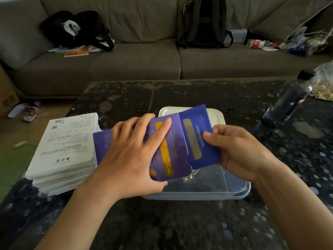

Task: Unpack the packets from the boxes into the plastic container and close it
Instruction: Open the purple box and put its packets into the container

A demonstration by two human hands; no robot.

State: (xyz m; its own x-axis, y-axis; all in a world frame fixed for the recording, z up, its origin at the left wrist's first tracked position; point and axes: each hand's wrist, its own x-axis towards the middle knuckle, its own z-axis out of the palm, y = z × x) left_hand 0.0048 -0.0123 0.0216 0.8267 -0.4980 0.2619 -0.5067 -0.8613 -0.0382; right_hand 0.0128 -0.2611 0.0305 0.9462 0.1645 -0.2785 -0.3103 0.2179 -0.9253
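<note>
My left hand (131,156) grips a purple box (167,152) with an orange band, fingers over its top and thumb under its near edge. My right hand (232,148) pinches purple packets (198,134) that stick halfway out of the box's right end. Both are held above a clear plastic container (234,188) on the dark speckled table (180,222). The container looks empty. Its white lid (216,114) lies just behind it. A stack of white boxes (64,150) sits to the left, touching the purple box's left end.
A dark plastic bottle (290,100) stands at the right of the table, a bag of snacks (324,83) behind it. A grey sofa (144,60) beyond the table holds a backpack (205,22), a black bag (75,27) and loose clutter.
</note>
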